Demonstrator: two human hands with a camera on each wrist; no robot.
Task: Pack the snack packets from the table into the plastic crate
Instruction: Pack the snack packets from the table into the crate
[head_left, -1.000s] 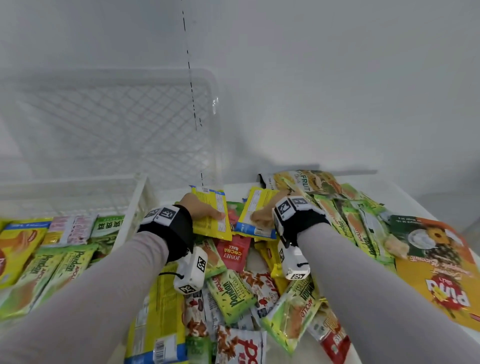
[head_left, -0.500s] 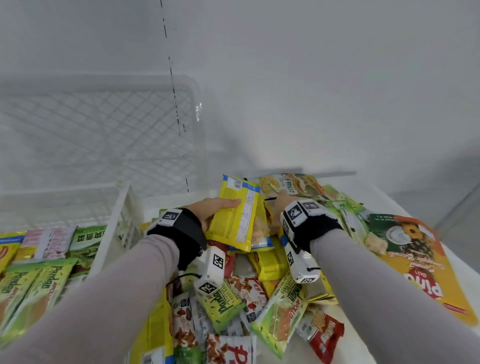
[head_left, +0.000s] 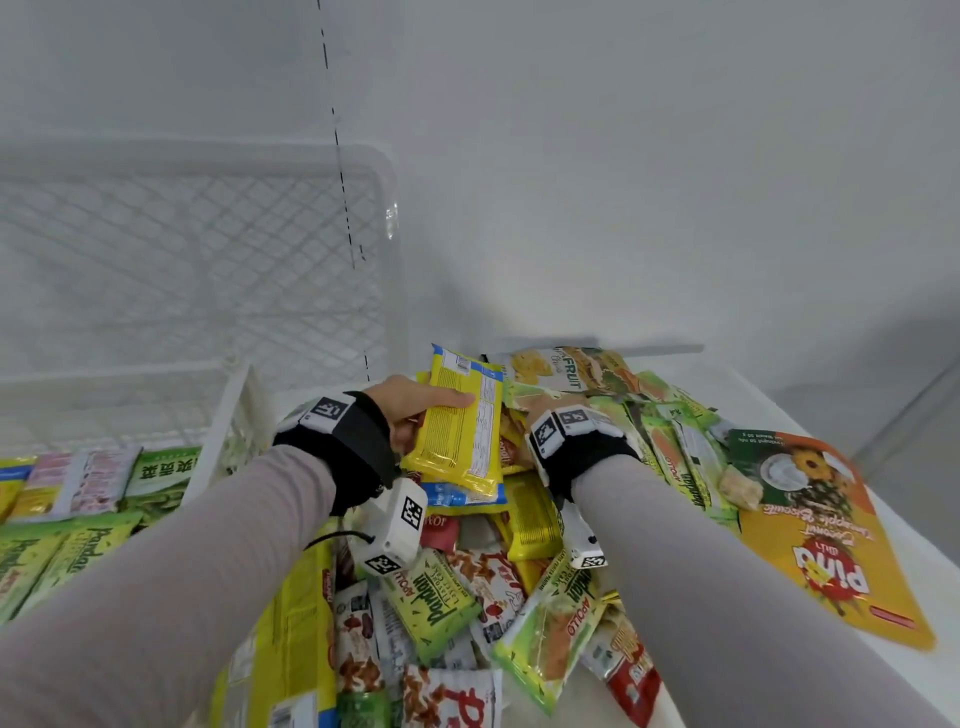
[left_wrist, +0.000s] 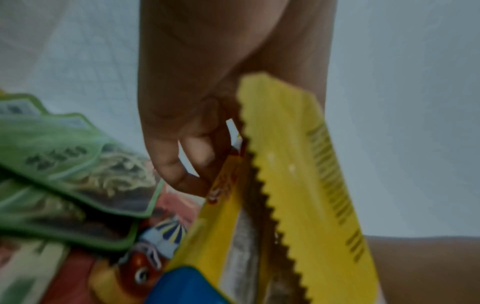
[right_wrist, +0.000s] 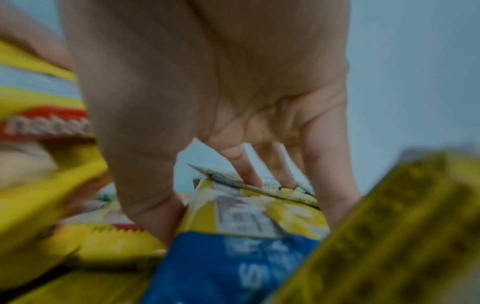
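**Q:** What are the hands doing?

**A:** The left hand (head_left: 410, 410) holds a yellow packet (head_left: 460, 421) upright above the pile, thumb across its printed back and fingers curled behind it. In the left wrist view the packet's zigzag edge (left_wrist: 262, 185) runs beside those curled fingers (left_wrist: 179, 160). The right hand (head_left: 540, 408) sits just beyond it, mostly hidden by its wrist strap. In the right wrist view its fingertips (right_wrist: 253, 176) and thumb pinch a yellow and blue packet (right_wrist: 249, 218) from both sides.

**Q:** Where are the other packets?

**A:** A heap (head_left: 467, 597) of green, yellow and red packets covers the white table (head_left: 779, 395) below both forearms. A big orange bag (head_left: 826, 545) lies flat at the right edge.

**Q:** And the crate?

**A:** The white lattice crate (head_left: 228, 415) stands to the left of the heap, its near wall just beside the left wrist. Green, pink and yellow packets (head_left: 104, 483) already lie inside it.
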